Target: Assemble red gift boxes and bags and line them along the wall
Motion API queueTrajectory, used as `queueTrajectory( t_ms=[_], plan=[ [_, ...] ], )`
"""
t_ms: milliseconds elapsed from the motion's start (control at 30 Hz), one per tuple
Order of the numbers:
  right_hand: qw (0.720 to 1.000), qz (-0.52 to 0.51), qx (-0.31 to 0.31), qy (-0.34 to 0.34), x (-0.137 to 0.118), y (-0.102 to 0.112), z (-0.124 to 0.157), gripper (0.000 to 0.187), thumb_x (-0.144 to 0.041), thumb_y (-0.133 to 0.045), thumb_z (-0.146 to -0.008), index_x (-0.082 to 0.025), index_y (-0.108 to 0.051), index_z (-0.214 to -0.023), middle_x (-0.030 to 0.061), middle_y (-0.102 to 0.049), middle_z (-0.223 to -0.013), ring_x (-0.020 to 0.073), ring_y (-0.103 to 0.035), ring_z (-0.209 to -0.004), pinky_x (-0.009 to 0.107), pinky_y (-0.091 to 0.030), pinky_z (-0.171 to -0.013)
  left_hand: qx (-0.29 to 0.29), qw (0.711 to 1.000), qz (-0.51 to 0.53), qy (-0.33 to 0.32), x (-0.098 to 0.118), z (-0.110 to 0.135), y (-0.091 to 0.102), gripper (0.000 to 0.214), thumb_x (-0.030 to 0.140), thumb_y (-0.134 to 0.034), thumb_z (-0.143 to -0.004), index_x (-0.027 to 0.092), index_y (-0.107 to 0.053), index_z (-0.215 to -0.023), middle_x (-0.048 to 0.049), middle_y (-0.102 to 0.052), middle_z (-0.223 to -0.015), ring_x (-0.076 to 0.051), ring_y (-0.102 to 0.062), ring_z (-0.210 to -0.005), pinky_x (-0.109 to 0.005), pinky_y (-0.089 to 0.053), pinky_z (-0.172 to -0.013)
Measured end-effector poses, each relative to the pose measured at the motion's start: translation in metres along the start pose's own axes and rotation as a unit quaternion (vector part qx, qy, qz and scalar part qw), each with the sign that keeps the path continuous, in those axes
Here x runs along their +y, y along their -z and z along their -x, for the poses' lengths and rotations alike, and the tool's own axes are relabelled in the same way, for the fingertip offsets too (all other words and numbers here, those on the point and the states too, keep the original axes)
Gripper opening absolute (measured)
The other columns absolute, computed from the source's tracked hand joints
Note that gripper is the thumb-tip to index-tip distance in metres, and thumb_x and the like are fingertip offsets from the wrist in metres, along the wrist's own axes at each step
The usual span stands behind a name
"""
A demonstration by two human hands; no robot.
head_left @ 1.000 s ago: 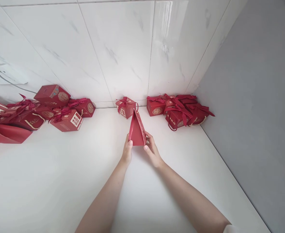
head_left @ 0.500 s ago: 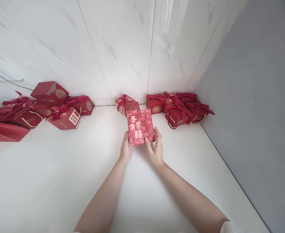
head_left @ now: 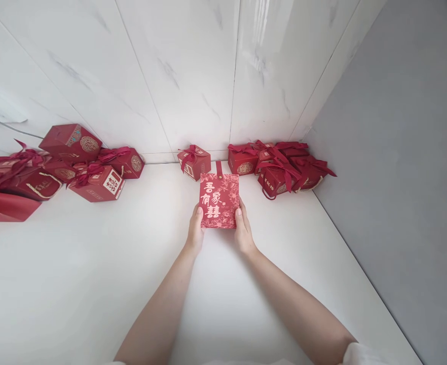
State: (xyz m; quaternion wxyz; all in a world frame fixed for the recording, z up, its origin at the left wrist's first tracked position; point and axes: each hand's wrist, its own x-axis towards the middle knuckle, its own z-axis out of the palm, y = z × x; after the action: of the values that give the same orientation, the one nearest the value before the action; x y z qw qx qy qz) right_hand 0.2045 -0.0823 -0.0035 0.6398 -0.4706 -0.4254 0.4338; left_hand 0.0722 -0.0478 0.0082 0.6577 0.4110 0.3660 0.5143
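A flat red paper bag (head_left: pixel 219 200) with pink characters and a flower pattern faces me, standing upright on the white table (head_left: pixel 75 284). My left hand (head_left: pixel 195 230) grips its lower left corner, thumb on the front. My right hand (head_left: pixel 243 228) grips its lower right corner the same way. A small red tab sticks up from the bag's top edge. Just behind it a small red gift box with a ribbon bow (head_left: pixel 194 161) stands by the wall.
A pile of red ribbon-tied boxes (head_left: pixel 280 170) fills the back right corner beside the grey wall (head_left: pixel 398 152). More red boxes and bags (head_left: pixel 56 170) lie along the white tiled wall at the left.
The bag was turned from edge-on to face me, then straightened upright. Both hands shifted to its lower corners.
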Motion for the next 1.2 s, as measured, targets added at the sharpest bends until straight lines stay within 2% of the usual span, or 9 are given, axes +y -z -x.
queueTrajectory(
  t_ms=[333,667,1033,1200],
  plan=[
    [1.000,-0.013,0.015,-0.015,-0.0010,-0.0001,-0.0017,0.054,-0.052,-0.036,-0.100,-0.029,-0.034,-0.148,0.0029,-0.041,-0.153,0.0203,-0.039,-0.140,0.044,-0.031,-0.117,0.001,1.000,-0.011,0.016,0.0029,-0.0024,0.0020,0.048,0.053,-0.053,-0.091,0.022,-0.055,-0.129,-0.0094,-0.057,-0.136,-0.029,-0.054,-0.125,-0.043,-0.049,-0.099],
    [0.999,-0.019,0.011,-0.032,0.0003,0.0026,-0.0024,0.055,-0.054,-0.040,-0.098,-0.024,-0.037,-0.144,0.0080,-0.050,-0.145,0.0223,-0.047,-0.134,0.041,-0.041,-0.110,0.007,1.000,-0.003,0.020,0.0031,-0.0009,0.0003,0.047,0.052,-0.054,-0.090,0.023,-0.057,-0.127,-0.0089,-0.059,-0.135,-0.028,-0.056,-0.123,-0.043,-0.048,-0.099],
    [1.000,0.001,0.020,-0.020,0.0035,0.0021,-0.0028,0.050,-0.053,-0.036,-0.099,-0.027,-0.040,-0.142,0.0050,-0.045,-0.149,0.0214,-0.043,-0.137,0.043,-0.035,-0.114,0.006,1.000,0.000,0.023,0.0055,-0.0004,-0.0006,0.047,0.053,-0.055,-0.090,0.023,-0.057,-0.126,-0.0091,-0.059,-0.134,-0.029,-0.056,-0.123,-0.044,-0.048,-0.101],
    [0.999,-0.002,0.031,-0.017,0.0019,-0.0001,-0.0001,0.052,-0.052,-0.038,-0.099,-0.025,-0.037,-0.144,0.0083,-0.045,-0.147,0.0218,-0.045,-0.135,0.043,-0.037,-0.112,0.007,1.000,-0.023,-0.006,0.0037,-0.0001,-0.0019,0.050,0.052,-0.054,-0.091,0.024,-0.056,-0.131,-0.0093,-0.058,-0.135,-0.029,-0.054,-0.126,-0.044,-0.048,-0.103]
  ],
)
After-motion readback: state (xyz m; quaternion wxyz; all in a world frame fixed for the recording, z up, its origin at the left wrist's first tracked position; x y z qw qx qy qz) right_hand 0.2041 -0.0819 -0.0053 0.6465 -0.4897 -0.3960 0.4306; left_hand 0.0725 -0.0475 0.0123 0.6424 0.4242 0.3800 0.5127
